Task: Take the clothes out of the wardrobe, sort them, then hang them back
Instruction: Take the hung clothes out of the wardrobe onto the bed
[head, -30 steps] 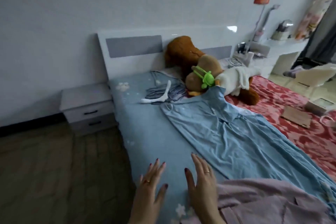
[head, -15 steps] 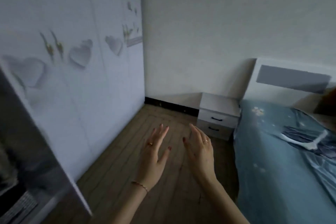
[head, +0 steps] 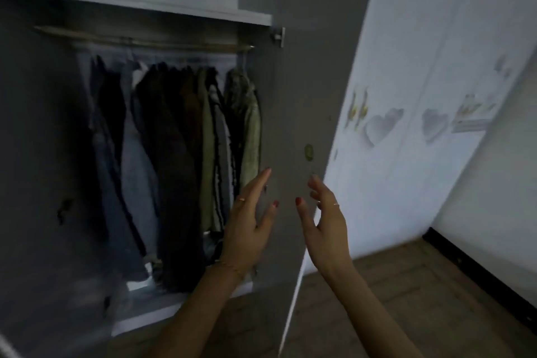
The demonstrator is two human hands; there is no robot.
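Observation:
The wardrobe (head: 151, 3) stands open before me, dark inside. Several garments (head: 174, 154) in black, grey, brown and olive hang close together from a rail (head: 139, 39) under a shelf. My left hand (head: 250, 224) is raised with straight fingers, just right of the olive garment at the row's right end, touching nothing I can make out. My right hand (head: 324, 221) is raised beside it, fingers relaxed, empty, in front of the open door (head: 305, 81). The lower ends of the clothes are blurred.
The open grey door juts toward me between the clothes and the closed white wardrobe doors (head: 406, 96) with heart decoration. Wooden floor (head: 406, 299) lies at the lower right, with a dark skirting board (head: 479, 264) along the white wall.
My view has swung left from the bed, past the floor and nightstand, to the open wardrobe. Both hands stayed raised and empty in front of me.

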